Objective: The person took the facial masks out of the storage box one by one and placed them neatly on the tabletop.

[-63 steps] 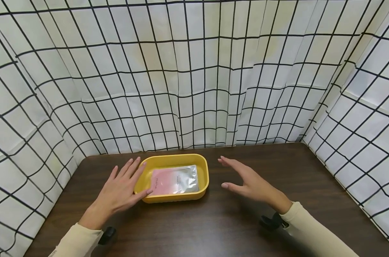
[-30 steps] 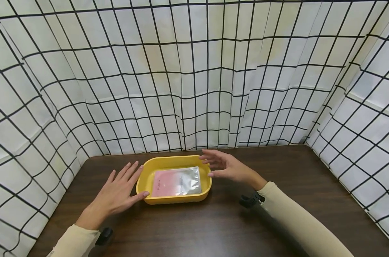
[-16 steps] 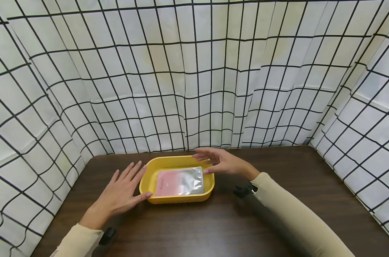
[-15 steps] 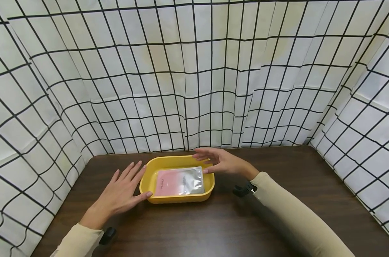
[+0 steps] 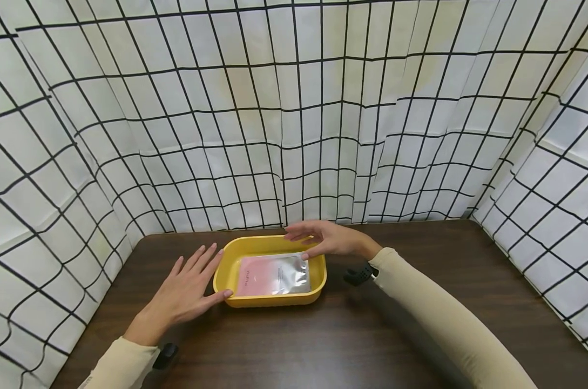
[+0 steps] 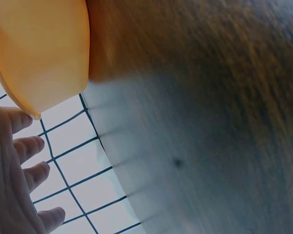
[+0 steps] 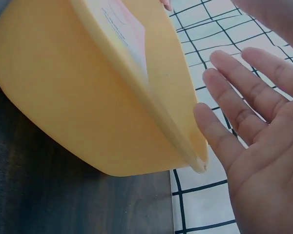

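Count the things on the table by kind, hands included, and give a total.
Yellow tray: 1
Pink and silver packet, lying in the tray: 1
Hands: 2, left hand flat beside the tray, right hand over its far right corner
Total: 4

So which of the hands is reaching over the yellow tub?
The right hand, stretched over the tub's back corner; the left hand lies flat beside it.

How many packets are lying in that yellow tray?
1. A single pink-and-silver foil packet lies flat on the bottom of the yellow tray, between the left hand and the right hand. Another packet could be hidden beneath it.
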Action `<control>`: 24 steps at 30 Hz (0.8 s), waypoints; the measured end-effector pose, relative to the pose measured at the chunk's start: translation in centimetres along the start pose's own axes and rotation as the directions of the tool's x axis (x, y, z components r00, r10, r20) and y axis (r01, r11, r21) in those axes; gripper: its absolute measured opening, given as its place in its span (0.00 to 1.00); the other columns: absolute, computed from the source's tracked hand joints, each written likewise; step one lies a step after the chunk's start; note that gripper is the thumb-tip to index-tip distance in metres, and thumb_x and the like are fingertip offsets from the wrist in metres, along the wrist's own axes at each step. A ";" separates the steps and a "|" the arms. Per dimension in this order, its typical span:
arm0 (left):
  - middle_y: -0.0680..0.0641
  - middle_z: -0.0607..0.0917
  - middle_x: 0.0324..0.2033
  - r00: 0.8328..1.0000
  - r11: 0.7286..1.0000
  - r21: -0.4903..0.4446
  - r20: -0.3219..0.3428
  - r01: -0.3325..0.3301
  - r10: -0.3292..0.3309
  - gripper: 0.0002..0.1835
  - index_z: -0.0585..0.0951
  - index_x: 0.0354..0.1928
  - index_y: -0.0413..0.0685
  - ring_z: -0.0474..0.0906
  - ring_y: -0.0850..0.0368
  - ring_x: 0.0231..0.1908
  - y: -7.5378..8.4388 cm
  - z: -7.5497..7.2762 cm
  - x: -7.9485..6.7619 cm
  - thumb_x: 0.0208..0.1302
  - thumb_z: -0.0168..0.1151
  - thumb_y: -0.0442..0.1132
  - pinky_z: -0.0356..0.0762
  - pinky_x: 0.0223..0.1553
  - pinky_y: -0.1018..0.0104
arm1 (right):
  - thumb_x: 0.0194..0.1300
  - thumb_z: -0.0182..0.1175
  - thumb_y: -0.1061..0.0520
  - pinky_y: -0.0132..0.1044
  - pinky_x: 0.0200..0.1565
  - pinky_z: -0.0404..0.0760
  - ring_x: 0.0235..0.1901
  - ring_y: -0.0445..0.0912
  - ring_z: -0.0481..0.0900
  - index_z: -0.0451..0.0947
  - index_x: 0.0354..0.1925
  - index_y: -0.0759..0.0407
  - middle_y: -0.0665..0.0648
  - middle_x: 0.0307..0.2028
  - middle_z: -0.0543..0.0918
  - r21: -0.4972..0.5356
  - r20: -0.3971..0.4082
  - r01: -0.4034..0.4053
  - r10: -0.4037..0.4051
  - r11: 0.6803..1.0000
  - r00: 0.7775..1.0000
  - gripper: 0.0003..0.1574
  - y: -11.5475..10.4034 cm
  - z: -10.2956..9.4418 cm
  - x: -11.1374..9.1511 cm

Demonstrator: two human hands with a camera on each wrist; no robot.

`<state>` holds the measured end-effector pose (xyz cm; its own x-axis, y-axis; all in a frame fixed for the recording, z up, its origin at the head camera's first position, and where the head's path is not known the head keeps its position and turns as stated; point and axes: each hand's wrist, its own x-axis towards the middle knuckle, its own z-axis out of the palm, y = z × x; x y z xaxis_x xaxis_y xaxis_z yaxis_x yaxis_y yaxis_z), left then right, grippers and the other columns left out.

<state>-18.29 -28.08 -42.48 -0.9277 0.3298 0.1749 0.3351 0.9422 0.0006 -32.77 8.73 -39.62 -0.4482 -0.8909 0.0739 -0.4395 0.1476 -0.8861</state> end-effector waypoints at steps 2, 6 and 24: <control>0.41 0.59 0.78 1.000 1.000 -0.002 -0.003 0.000 0.000 0.51 0.59 0.79 0.49 0.53 0.37 0.77 0.0 0.1 0.0 0.65 0.50 0.75 0.51 0.70 0.27 | 0.65 0.69 0.59 0.53 0.72 0.65 0.71 0.50 0.69 0.64 0.75 0.54 0.55 0.71 0.72 -0.017 0.025 -0.010 0.011 1.000 1.000 0.44 0.0 -0.1 0.3; 0.41 0.58 0.78 1.000 1.000 -0.007 -0.004 0.000 0.000 0.50 0.59 0.79 0.49 0.53 0.37 0.77 0.1 0.0 0.0 0.65 0.50 0.75 0.51 0.70 0.27 | 0.64 0.71 0.58 0.52 0.73 0.63 0.73 0.50 0.67 0.65 0.74 0.57 0.57 0.73 0.70 -0.033 0.081 -0.040 0.042 0.999 0.996 0.45 -0.1 -0.3 0.7; 0.41 0.59 0.78 1.000 1.000 -0.006 0.010 0.007 -0.007 0.50 0.59 0.79 0.49 0.54 0.37 0.76 0.1 -0.1 -0.1 0.65 0.49 0.75 0.52 0.70 0.28 | 0.61 0.72 0.45 0.46 0.72 0.64 0.72 0.45 0.67 0.66 0.74 0.56 0.55 0.73 0.70 -0.231 0.168 -0.079 0.119 0.970 0.979 0.49 0.3 0.2 3.0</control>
<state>-18.21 -28.03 -42.44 -0.9317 0.3236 0.1652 0.3292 0.9442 0.0075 -34.11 6.02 -39.74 -0.3604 -0.9263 -0.1103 -0.5710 0.3125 -0.7591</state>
